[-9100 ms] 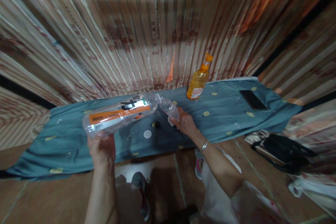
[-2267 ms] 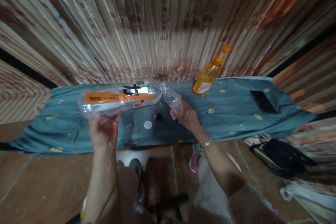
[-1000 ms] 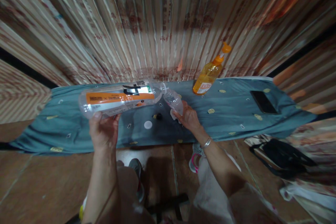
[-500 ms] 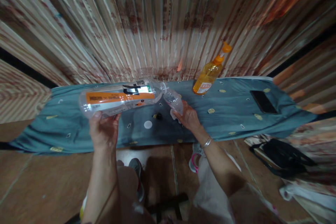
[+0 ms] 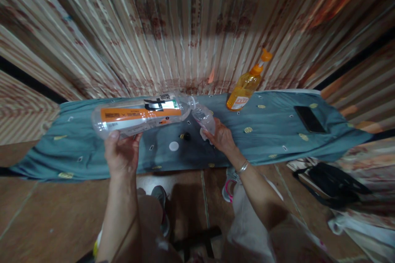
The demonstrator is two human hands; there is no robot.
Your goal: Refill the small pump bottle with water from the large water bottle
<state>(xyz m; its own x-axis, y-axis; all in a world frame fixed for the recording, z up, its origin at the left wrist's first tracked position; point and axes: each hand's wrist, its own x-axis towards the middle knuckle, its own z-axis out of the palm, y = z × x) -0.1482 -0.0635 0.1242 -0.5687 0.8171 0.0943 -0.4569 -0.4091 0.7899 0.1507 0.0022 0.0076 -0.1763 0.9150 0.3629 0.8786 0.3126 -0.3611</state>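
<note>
In the head view, the large bottle is held above the cloth-covered table, left of its middle. Its long axis runs nearly level from left to right, roughly along the table's far edge, neck to the right. The left hand grasps it near the base end, thumb on the near side and fingers beneath.

The right hand grips the lower end of the small bottle, with something whitish and crumpled just under the fingers. The small bottle slants, mouth up and to the left, base in the palm, so the two necks meet at an angle. The right hand is the nearer to this junction; the mouths seem to touch, though clear plastic over clear plastic makes that hard to judge.

Toward the near edge lie a white disc and a small black object. The orange pump bottle stands at the far edge, right of the middle; the phone lies toward the right end.

The large bottle's label carries a big dark character and an orange band of print, the pump bottle's a pale patch with red marks; no wording is legible.
</note>
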